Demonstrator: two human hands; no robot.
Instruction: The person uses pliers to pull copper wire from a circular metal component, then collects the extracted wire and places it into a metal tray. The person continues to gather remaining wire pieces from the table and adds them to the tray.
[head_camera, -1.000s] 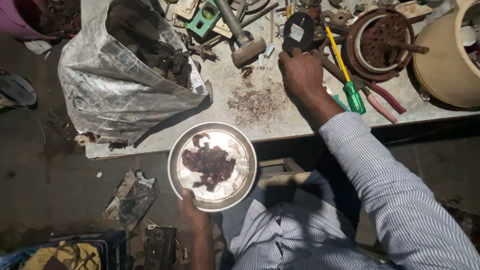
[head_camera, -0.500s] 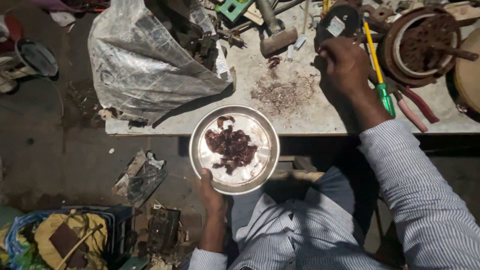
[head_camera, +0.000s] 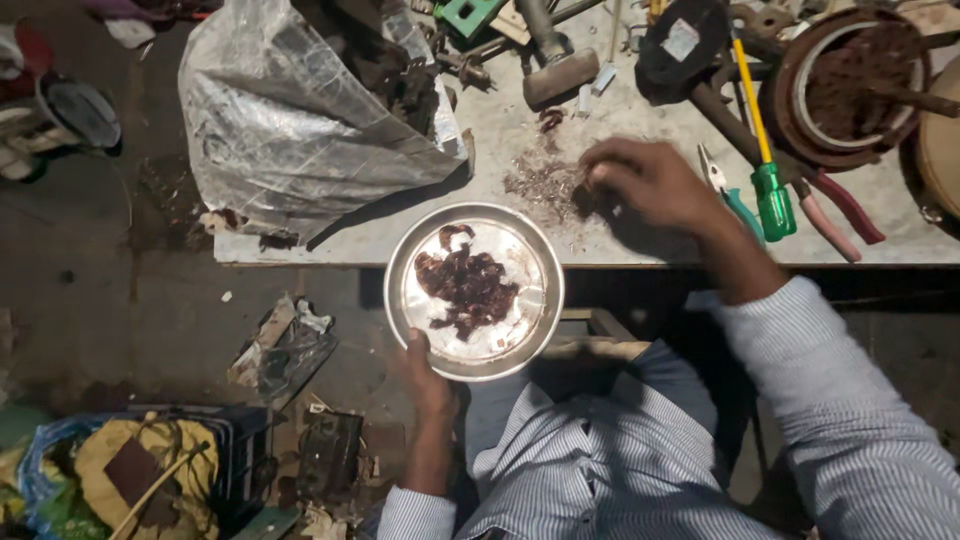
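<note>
Bare benchtop between bag and screwdriver

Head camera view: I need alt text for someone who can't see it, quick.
A person's left hand holds a round shiny metal plate of dark reddish-brown scraps at the edge of a dusty grey workbench, while the right hand rests on a small pile of rusty brown debris. A crumpled clear plastic bag and a green-handled screwdriver lie nearby.

plastic bag w/ scrap, hammer, green screwdriver, pliers
</note>
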